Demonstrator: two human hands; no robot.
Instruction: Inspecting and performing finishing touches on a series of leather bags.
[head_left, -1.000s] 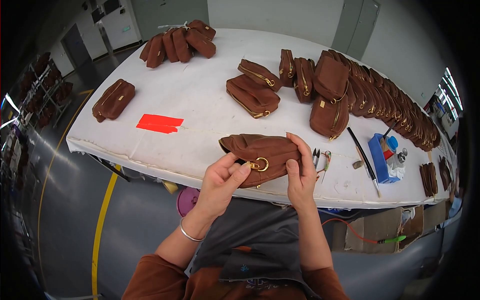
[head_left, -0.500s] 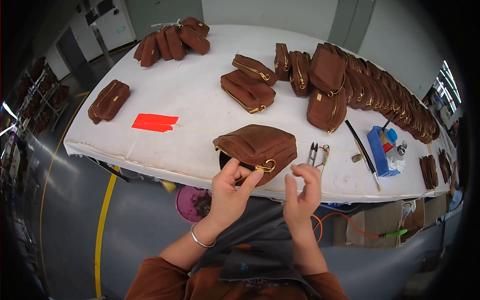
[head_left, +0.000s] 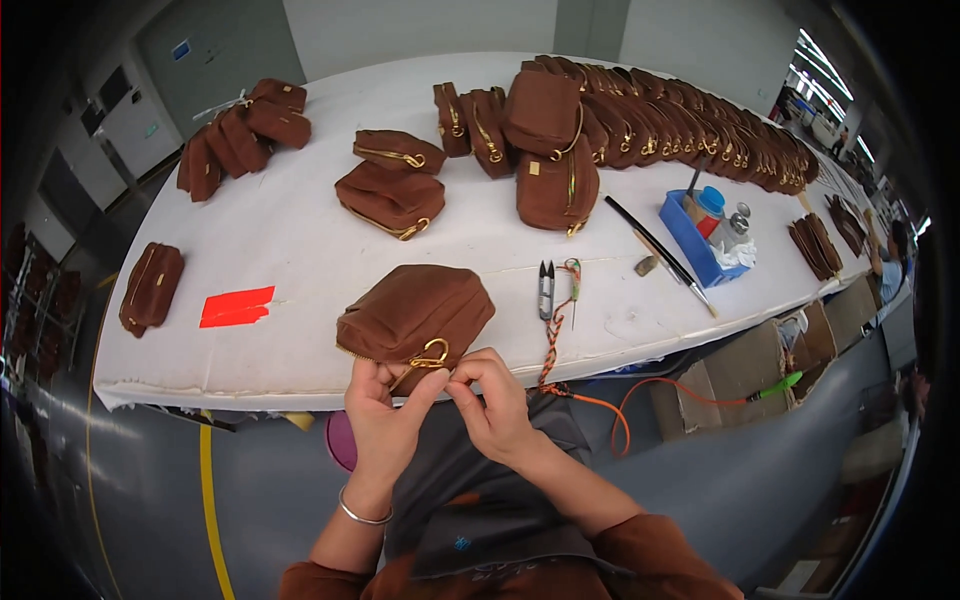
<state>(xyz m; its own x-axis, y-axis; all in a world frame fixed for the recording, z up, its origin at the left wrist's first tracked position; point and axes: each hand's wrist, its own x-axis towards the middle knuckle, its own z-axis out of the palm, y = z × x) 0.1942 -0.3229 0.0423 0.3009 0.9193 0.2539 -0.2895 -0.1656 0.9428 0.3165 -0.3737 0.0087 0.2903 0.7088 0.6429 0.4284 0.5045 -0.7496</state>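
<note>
Holding brown pouch (head_left: 415, 312), hands (head_left: 392, 425) mostly curled, beside gold clasp (head_left: 428, 361)

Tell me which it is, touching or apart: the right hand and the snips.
Apart. The head view shows bare white table between the right hand and the snips, which lie farther from the person.

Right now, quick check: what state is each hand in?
Left hand: closed, holding the brown pouch near its gold clasp.
Right hand: fingertips close together beside the clasp; whether they pinch anything cannot be told.
</note>
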